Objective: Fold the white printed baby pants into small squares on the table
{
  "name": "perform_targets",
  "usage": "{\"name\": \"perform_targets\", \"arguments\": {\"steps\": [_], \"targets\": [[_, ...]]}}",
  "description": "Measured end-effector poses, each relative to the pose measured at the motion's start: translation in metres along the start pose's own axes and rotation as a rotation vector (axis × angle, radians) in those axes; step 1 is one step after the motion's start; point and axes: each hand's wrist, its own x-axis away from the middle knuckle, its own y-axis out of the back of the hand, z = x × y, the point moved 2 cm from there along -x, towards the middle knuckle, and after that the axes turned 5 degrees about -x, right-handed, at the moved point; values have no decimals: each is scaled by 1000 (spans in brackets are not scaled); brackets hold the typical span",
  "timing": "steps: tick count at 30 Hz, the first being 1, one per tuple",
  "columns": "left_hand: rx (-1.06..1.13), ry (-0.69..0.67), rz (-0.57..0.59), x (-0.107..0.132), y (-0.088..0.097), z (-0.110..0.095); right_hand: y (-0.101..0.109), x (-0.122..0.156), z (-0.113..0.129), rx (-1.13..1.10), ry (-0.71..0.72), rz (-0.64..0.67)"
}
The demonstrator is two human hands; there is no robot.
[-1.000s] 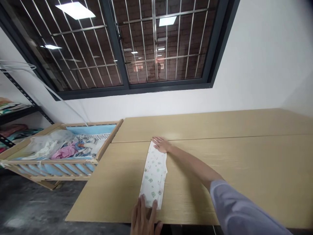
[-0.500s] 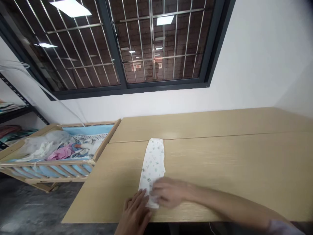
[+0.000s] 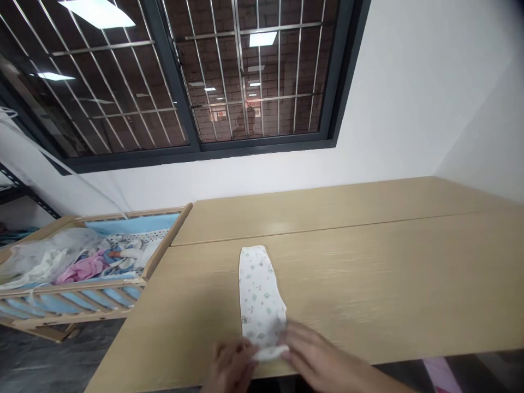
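Note:
A small white baby garment (image 3: 259,297) with a pale green print lies folded into a long narrow strip on the light wooden table (image 3: 368,273). My left hand (image 3: 231,364) and my right hand (image 3: 315,355) are both at its near end by the table's front edge, pinching the cloth, which is slightly lifted there. Both hands are blurred by motion. The far end of the strip lies flat near the table's seam.
A wooden baby cot (image 3: 82,262) with blue lining stands to the left of the table, holding several loose pieces of clothing, some pink and white. A barred window (image 3: 196,76) fills the wall behind. A white wall closes the right side.
My right hand left the far end of the garment and came to its near end beside my left hand. Both hands have taken hold of that end. The camera turned slightly right.

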Motion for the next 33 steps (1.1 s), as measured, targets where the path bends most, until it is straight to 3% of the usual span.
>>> {"name": "perform_targets", "arguments": {"steps": [3,6,7,10,13,17,19,21,25,27,30,33], "targets": [[124,227,-35,-57,17,27,50,-49,3,-155,-60,-75],[138,429,70,-128,19,59,77,-115,-33,-163,-79,-220],[93,498,131,-150,15,69,80,-136,-50,-161,-113,-272],[0,607,168,-198,-10,91,80,-186,-98,-34,-249,-309],[-48,648,203,-218,-40,101,73,-207,-125,80,-345,-269],[-97,630,162,-207,-50,90,71,-202,-129,155,-373,-279],[-112,609,122,-182,-48,74,73,-193,-119,251,-349,-304],[-127,576,109,-147,-54,51,70,-183,-102,359,-216,-244],[-279,424,44,-79,-88,9,38,-162,-71,350,289,208],[-331,405,29,-60,-103,0,21,-160,-71,304,401,380],[-373,393,31,-55,-111,-1,14,-178,-96,327,306,455],[-390,372,46,-61,-106,1,30,-211,-133,384,113,367]]}}
